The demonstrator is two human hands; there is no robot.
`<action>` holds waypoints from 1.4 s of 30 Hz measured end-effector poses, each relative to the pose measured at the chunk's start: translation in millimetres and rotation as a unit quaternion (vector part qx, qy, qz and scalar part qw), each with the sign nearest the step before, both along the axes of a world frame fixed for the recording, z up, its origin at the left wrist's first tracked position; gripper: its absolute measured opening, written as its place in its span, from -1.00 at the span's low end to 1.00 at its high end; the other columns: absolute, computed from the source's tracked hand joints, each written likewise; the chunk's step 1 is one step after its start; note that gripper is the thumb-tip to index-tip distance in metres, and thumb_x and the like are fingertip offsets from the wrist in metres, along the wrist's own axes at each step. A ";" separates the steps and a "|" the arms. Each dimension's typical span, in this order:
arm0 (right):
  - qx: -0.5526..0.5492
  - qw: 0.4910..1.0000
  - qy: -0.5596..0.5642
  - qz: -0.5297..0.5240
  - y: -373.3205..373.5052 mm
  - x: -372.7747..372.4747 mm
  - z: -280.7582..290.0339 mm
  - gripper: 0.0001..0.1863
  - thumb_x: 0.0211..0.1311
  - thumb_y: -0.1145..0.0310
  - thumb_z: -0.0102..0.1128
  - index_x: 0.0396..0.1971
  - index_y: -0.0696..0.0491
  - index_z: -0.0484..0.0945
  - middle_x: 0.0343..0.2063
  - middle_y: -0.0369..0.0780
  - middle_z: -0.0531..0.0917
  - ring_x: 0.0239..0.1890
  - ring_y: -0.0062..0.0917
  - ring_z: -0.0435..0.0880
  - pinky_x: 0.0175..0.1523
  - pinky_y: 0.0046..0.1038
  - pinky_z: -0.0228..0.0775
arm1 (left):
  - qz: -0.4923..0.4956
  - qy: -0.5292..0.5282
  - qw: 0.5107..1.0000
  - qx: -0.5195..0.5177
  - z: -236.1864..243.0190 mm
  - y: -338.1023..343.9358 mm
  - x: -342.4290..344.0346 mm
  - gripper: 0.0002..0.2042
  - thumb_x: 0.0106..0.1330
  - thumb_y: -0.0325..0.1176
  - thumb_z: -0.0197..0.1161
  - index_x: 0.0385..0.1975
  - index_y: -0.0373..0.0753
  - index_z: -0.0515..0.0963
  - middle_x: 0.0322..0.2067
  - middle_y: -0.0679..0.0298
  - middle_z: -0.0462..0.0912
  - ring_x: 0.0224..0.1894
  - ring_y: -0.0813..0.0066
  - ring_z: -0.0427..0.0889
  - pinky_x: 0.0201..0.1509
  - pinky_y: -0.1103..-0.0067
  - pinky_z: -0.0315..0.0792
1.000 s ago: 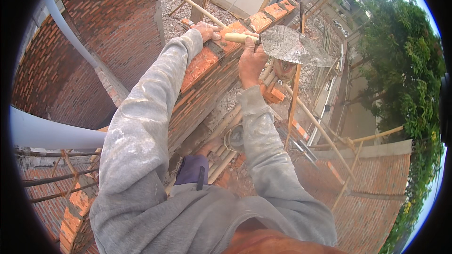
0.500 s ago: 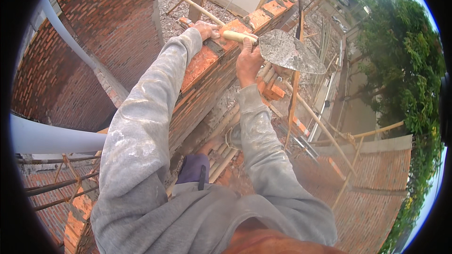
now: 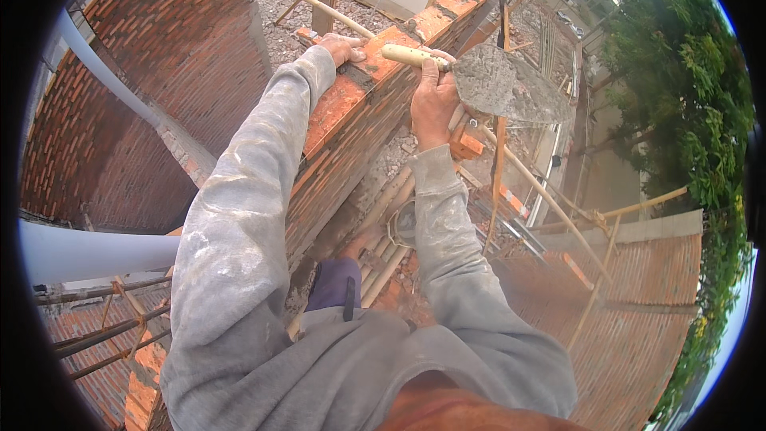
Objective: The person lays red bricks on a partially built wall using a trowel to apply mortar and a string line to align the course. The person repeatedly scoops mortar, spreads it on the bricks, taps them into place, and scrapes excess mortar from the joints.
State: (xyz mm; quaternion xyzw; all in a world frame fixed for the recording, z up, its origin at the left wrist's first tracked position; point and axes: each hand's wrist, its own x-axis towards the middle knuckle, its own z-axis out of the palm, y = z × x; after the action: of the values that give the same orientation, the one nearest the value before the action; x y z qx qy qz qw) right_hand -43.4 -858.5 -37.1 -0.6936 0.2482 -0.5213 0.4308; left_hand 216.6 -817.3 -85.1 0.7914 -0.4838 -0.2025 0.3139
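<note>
Rising amid rubble, brick wall

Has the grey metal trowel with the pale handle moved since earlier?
Yes: the pale-handled grey metal trowel has shifted slightly rightward against the long orange-red brick wall.

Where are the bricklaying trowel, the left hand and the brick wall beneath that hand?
Bricklaying trowel (image 3: 509, 86): head view, on the mortar-smeared metal blade.
Left hand (image 3: 341, 49): head view, on the back of the hand.
Brick wall (image 3: 363, 132): head view, on its side face, below the top course.
</note>
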 end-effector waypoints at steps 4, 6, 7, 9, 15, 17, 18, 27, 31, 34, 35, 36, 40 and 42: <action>0.066 0.995 -0.068 0.041 17.9 -67.2 -21.3 -0.72 0.66 0.39 -0.04 0.18 0.20 0.42 -0.13 -0.10 0.71 -0.06 -0.41 0.69 0.16 -0.30 0.56 | -0.004 0.115 0.993 -0.019 8.0 7.7 -6.3 -0.47 0.41 -0.28 0.40 0.40 -0.02 0.57 0.33 0.18 0.63 0.34 0.33 0.56 0.41 0.43 0.39; 0.190 0.973 -0.113 0.063 34.5 -100.8 -53.0 -0.69 0.61 0.39 -0.04 0.21 0.17 0.37 -0.22 -0.13 0.68 -0.20 -0.39 0.68 0.02 -0.29 0.60 | -0.003 0.079 0.997 -0.004 19.1 10.9 -12.9 -0.45 0.41 -0.28 0.40 0.42 -0.04 0.55 0.34 0.14 0.61 0.35 0.33 0.55 0.43 0.43 0.38; 0.243 0.955 -0.143 0.095 46.1 -123.2 -74.6 -0.67 0.57 0.39 -0.03 0.22 0.15 0.35 -0.28 -0.16 0.66 -0.31 -0.40 0.67 -0.10 -0.30 0.63 | 0.008 0.066 0.998 0.018 25.5 12.5 -16.4 -0.44 0.41 -0.27 0.40 0.43 -0.05 0.54 0.35 0.12 0.60 0.35 0.34 0.55 0.44 0.43 0.37; 0.394 0.915 -0.088 0.002 66.8 -170.1 -124.0 -0.72 0.51 0.38 0.02 0.12 0.13 0.40 -0.40 -0.21 0.60 -0.48 -0.47 0.61 -0.38 -0.35 0.57 | 0.047 0.047 0.996 0.059 38.2 16.3 -24.8 -0.42 0.40 -0.25 0.42 0.44 -0.11 0.53 0.37 0.10 0.58 0.37 0.33 0.53 0.46 0.44 0.35; 0.390 0.882 0.252 -0.082 157.2 -317.6 -256.8 -0.78 0.25 0.36 0.27 -0.30 0.25 0.60 -0.43 -0.17 0.67 -0.47 -0.48 0.64 -0.38 -0.35 0.48 | 0.123 -0.012 0.992 0.037 103.9 21.4 -62.0 -0.55 0.21 -0.12 0.50 0.09 -0.12 0.76 0.15 0.18 0.74 0.34 0.18 0.61 0.41 0.22 0.49; 0.405 0.866 0.275 -0.106 186.0 -350.9 -270.7 -0.72 0.19 0.35 0.28 -0.37 0.33 0.62 -0.41 -0.11 0.71 -0.42 -0.42 0.66 -0.30 -0.27 0.50 | 0.129 -0.165 0.971 0.118 123.4 23.0 -98.4 -0.57 0.21 -0.07 0.50 0.05 -0.10 0.76 0.16 0.19 0.73 0.34 0.16 0.60 0.42 0.14 0.47; 0.410 0.859 0.284 -0.119 198.8 -363.4 -272.0 -0.72 0.19 0.35 0.27 -0.38 0.33 0.63 -0.42 -0.10 0.71 -0.42 -0.40 0.67 -0.29 -0.27 0.50 | 0.117 -0.248 0.949 0.154 127.2 26.3 -118.9 -0.56 0.24 -0.02 0.45 0.09 -0.02 0.73 0.19 0.25 0.71 0.38 0.20 0.56 0.42 -0.07 0.40; 0.453 0.854 0.199 -0.161 224.5 -402.3 -246.6 -0.83 0.19 0.44 0.29 -0.47 0.26 0.63 -0.54 -0.15 0.65 -0.56 -0.42 0.61 -0.41 -0.27 0.43 | 0.064 -0.334 0.921 0.192 141.3 52.9 -168.1 -0.66 0.44 -0.24 0.26 0.19 0.07 0.65 0.36 0.30 0.54 0.46 0.16 0.43 0.37 -0.29 0.32; 0.410 0.881 0.179 -0.157 226.5 -420.7 -254.4 -0.82 0.21 0.43 0.28 -0.46 0.26 0.61 -0.55 -0.17 0.63 -0.59 -0.40 0.61 -0.44 -0.26 0.45 | 0.197 -0.310 0.922 -0.123 175.3 86.7 -194.1 -0.65 0.31 -0.22 0.42 0.08 -0.08 0.69 0.36 0.10 0.45 0.41 0.01 0.45 0.36 -0.18 0.37; 0.362 0.885 0.258 -0.139 227.9 -432.2 -273.0 -0.83 0.25 0.41 0.27 -0.43 0.22 0.60 -0.56 -0.21 0.61 -0.59 -0.42 0.60 -0.48 -0.32 0.45 | 0.138 -0.269 0.844 -0.444 152.0 133.6 -268.5 -0.62 0.20 -0.33 0.49 0.03 -0.20 0.68 0.30 -0.02 0.50 0.39 -0.09 0.46 0.32 0.16 0.50; 0.341 0.891 0.272 -0.123 229.1 -435.6 -278.7 -0.83 0.26 0.41 0.27 -0.42 0.22 0.60 -0.56 -0.20 0.61 -0.59 -0.42 0.60 -0.49 -0.33 0.45 | 0.066 -0.180 0.859 -0.476 134.6 150.3 -298.2 -0.67 0.13 -0.35 0.49 -0.08 -0.20 0.70 0.16 0.06 0.58 0.26 -0.01 0.57 0.27 0.16 0.53; 0.332 0.898 0.271 -0.104 228.7 -435.3 -283.3 -0.84 0.27 0.41 0.26 -0.42 0.21 0.60 -0.56 -0.20 0.61 -0.59 -0.42 0.60 -0.50 -0.33 0.45 | -0.006 -0.106 0.886 -0.451 112.2 174.2 -327.3 -0.69 0.13 -0.38 0.48 -0.10 -0.20 0.71 0.07 0.11 0.65 0.19 0.03 0.64 0.25 0.22 0.55; 0.399 0.881 0.248 -0.060 229.9 -431.8 -277.7 -0.85 0.31 0.42 0.25 -0.40 0.19 0.60 -0.55 -0.19 0.61 -0.59 -0.44 0.60 -0.54 -0.35 0.45 | -0.104 0.068 0.973 -0.197 17.4 227.8 -370.9 -0.63 0.16 -0.28 0.51 -0.04 -0.28 0.75 0.09 0.04 0.72 0.13 0.02 0.71 0.22 0.27 0.57; 0.477 0.854 0.191 -0.076 233.0 -429.0 -263.5 -0.86 0.32 0.43 0.24 -0.38 0.19 0.60 -0.54 -0.18 0.61 -0.60 -0.44 0.60 -0.55 -0.34 0.45 | -0.094 0.100 0.979 -0.152 -22.5 244.7 -361.5 -0.61 0.15 -0.26 0.52 -0.03 -0.28 0.75 0.07 0.03 0.73 0.13 0.00 0.71 0.24 0.25 0.56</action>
State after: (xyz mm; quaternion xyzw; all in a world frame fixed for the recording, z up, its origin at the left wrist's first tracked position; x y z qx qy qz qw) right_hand -472.4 -625.5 -300.6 -0.4672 0.5960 -0.2276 0.6121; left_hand -144.9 -572.6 -107.6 0.6610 -0.5473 -0.2336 0.4571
